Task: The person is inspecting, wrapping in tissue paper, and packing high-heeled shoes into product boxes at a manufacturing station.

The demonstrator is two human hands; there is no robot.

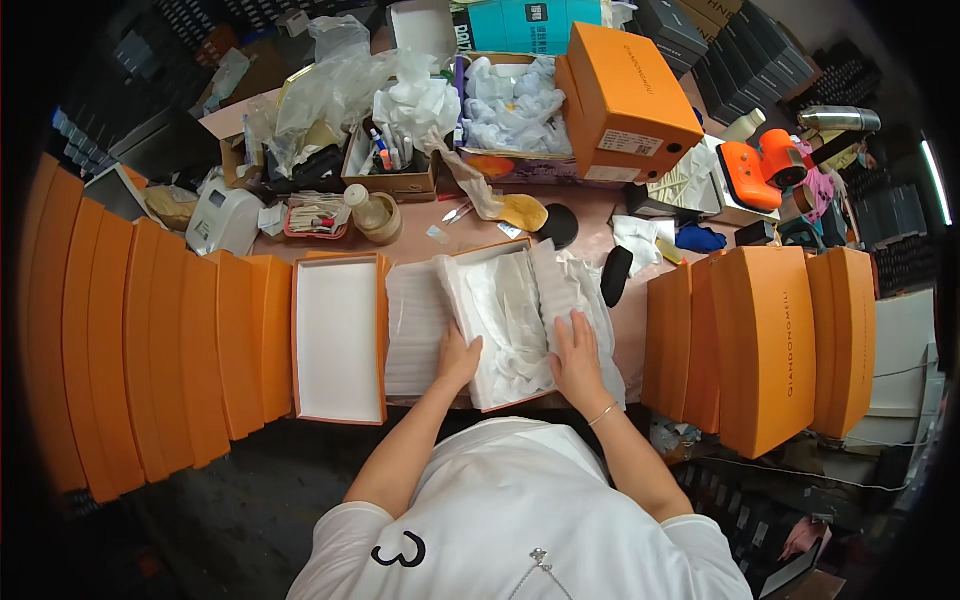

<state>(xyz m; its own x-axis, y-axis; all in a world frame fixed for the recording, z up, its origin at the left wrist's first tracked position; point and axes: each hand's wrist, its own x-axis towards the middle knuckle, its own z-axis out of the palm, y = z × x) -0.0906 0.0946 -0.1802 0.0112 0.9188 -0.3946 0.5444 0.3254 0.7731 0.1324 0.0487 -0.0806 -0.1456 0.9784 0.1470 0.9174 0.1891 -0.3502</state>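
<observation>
An orange shoebox base (487, 406) lies in front of me, lined with white tissue paper (505, 310) and with white foam sheets hanging over its sides. My left hand (460, 358) grips the box's left edge through the foam sheet (415, 320), its thumb on the inner side. On the opposite side, my right hand (577, 362) rests with fingers stretched out on the right foam sheet (568, 280). The paper hides whatever is inside the box. Just left of the foam is an orange box lid (340, 335), its white inside facing up.
Rows of orange shoeboxes stand at the left (150, 340) and right (765, 350). Farther back are a carton of crumpled tissue (515, 105), a tilted orange shoebox (635, 105), a pen box (395, 175), a glue jar (372, 215), a black brush-like object (616, 275) and an orange tape dispenser-like device (760, 170).
</observation>
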